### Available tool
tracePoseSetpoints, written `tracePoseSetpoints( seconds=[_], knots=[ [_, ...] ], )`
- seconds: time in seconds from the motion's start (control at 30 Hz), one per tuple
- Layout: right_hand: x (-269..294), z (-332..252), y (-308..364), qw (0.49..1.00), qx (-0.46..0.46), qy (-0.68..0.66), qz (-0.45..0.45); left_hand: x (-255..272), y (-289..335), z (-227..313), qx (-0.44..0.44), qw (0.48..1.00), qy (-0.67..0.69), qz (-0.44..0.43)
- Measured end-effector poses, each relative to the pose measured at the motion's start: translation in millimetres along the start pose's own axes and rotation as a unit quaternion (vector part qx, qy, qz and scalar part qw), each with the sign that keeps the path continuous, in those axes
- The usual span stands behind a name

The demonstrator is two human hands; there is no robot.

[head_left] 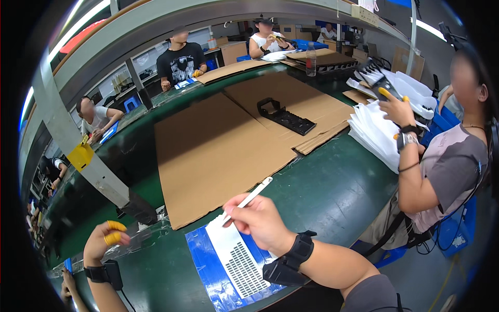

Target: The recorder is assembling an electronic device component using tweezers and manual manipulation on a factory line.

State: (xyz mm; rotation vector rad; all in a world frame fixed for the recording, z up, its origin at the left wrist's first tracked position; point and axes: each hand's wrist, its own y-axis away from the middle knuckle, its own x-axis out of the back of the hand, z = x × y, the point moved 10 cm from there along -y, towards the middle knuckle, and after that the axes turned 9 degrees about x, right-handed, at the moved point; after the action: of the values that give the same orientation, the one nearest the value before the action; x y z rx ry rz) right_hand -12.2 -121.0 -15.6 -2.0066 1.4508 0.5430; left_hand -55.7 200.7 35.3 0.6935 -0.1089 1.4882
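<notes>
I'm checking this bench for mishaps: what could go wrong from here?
The white sheet might slide or crease, since the left hand is away from it. The slim white tool, pinched in the right hand, might slip and mark the sheet. The thin black cord at the left wrist might snag if that arm moves.
</notes>
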Motion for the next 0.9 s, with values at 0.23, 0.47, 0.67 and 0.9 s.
tracePoseSetpoints(
  seconds=[0.23,0.47,0.67,0.9],
  knots=[
    [-35,-8,22,0.942,-0.152,-0.151,-0.259,-189,-28,137,-0.169,0.907,-0.314,-0.223],
    [-38,-43,22,0.908,-0.064,-0.201,-0.362,-327,-170,238,-0.395,0.866,-0.301,-0.054],
    [-29,-54,9,0.916,-0.037,-0.242,-0.318,-395,-206,283,-0.477,0.798,-0.354,0.101],
    [-9,-59,-6,0.925,-0.004,-0.262,-0.276,-392,-200,300,-0.47,0.794,-0.347,0.171]
  ],
)
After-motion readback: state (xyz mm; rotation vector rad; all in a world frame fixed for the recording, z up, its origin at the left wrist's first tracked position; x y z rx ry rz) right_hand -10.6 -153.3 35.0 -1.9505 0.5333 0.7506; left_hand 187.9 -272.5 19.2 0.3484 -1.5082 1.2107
